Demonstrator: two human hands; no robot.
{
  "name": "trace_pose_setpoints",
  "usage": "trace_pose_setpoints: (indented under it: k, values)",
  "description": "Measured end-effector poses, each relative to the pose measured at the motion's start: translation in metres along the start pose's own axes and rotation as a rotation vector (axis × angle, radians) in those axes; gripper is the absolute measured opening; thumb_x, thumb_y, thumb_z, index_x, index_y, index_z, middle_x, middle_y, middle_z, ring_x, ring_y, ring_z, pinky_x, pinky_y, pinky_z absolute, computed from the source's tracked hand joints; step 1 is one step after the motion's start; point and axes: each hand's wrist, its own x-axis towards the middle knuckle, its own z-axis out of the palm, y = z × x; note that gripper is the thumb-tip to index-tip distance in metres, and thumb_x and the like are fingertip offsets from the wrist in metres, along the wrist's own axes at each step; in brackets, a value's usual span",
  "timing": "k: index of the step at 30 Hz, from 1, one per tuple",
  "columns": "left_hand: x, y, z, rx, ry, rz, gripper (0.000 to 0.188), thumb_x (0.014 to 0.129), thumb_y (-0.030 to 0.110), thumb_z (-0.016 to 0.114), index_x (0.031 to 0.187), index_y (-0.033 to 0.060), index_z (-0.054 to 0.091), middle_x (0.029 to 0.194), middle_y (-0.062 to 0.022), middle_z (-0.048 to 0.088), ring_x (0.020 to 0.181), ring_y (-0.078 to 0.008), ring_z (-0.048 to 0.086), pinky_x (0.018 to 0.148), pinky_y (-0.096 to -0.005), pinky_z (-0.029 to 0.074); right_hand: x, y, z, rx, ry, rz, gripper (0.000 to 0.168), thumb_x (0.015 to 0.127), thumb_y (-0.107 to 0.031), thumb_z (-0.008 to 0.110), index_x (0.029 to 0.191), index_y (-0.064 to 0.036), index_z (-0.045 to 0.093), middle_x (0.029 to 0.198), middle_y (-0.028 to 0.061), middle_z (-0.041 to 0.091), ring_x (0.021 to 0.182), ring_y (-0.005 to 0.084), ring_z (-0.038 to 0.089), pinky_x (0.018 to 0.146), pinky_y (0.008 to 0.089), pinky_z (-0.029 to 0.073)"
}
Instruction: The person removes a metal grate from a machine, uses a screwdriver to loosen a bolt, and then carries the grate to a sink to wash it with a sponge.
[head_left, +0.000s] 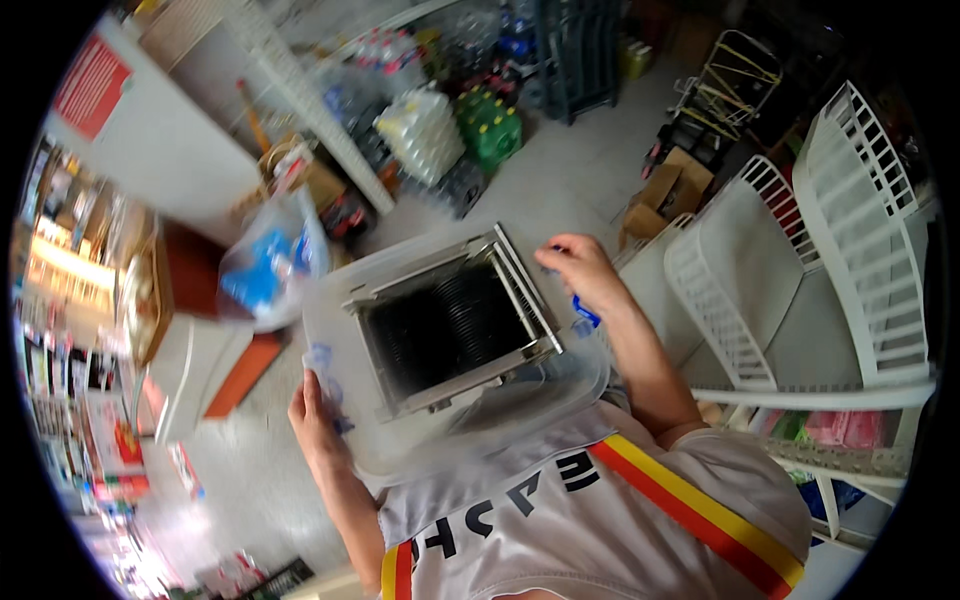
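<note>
A translucent plastic tub (337, 300) is held up in front of my body. Inside it lies a metal-framed mechanical unit (450, 330) with rows of dark ribs or discs and bright rods along one side. My left hand (315, 416) grips the tub's left wall, fingers over the rim. At the tub's right side is my right hand (581, 270), fingers curled near a blue clip handle (585, 311); blur hides exactly what they grasp. Some grey material shows in the tub's near part.
White plastic racks (735, 285) stand at the right, beside a cardboard box (667, 195) and a folding trolley (727, 90). Bottle packs (424, 135) sit on the floor ahead. A bag with blue contents (274, 270) and a wooden-edged counter (244, 375) are at the left.
</note>
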Motion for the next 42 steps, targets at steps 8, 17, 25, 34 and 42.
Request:
trace_pose_setpoints:
  k: [8, 17, 25, 34, 42]
  values:
    - [0.190, 0.080, 0.201, -0.024, -0.172, 0.086, 0.037, 0.084, 0.040, 0.056, 0.077, 0.0032, 0.056, 0.063, 0.0007, 0.047, 0.057, -0.0088, 0.044, 0.048, -0.0230, 0.033, 0.207, -0.071, -0.080, -0.141, 0.204, -0.046, 0.028, 0.073, -0.023, 0.061, 0.080, 0.004, 0.060, 0.067, 0.0101, 0.055, 0.064, 0.0152, 0.051, 0.061, 0.0287, 0.041]
    - [0.376, 0.174, 0.501, -0.078, -0.661, 0.110, 0.033, 0.084, 0.034, 0.056, 0.060, 0.0153, 0.044, 0.054, 0.0070, 0.032, 0.047, -0.0055, 0.029, 0.044, -0.0235, 0.022, 0.397, -0.120, -0.224, -0.017, 0.624, -0.089, 0.022, 0.076, -0.020, 0.064, 0.083, 0.000, 0.060, 0.062, -0.0001, 0.050, 0.048, 0.0078, 0.042, 0.044, 0.0232, 0.032]
    - [0.419, 0.239, 0.799, 0.117, -0.846, 0.093, 0.044, 0.087, 0.034, 0.052, 0.102, -0.0059, 0.057, 0.083, -0.0023, 0.057, 0.070, -0.0087, 0.050, 0.063, -0.0226, 0.041, 0.526, -0.126, -0.385, 0.258, 0.833, -0.029, 0.019, 0.077, -0.017, 0.061, 0.085, 0.000, 0.061, 0.065, 0.0001, 0.053, 0.049, 0.0060, 0.044, 0.043, 0.0211, 0.032]
    - [0.442, 0.240, 1.127, 0.031, -0.777, 0.028, 0.036, 0.087, 0.032, 0.051, 0.099, -0.0018, 0.058, 0.089, -0.0023, 0.057, 0.077, -0.0135, 0.049, 0.069, -0.0279, 0.040, 0.699, -0.150, -0.635, 0.147, 0.949, -0.048, 0.019, 0.078, -0.018, 0.060, 0.083, 0.000, 0.062, 0.055, -0.0002, 0.049, 0.045, 0.0069, 0.041, 0.042, 0.0233, 0.031]
    - [0.473, 0.276, 1.399, 0.177, -0.985, 0.236, 0.026, 0.083, 0.032, 0.055, 0.071, 0.0123, 0.043, 0.059, 0.0020, 0.038, 0.053, -0.0109, 0.035, 0.050, -0.0277, 0.027, 0.850, -0.162, -0.862, 0.029, 0.933, 0.028, 0.027, 0.076, -0.025, 0.061, 0.081, 0.001, 0.062, 0.063, 0.0002, 0.054, 0.052, 0.0062, 0.043, 0.046, 0.0234, 0.033]
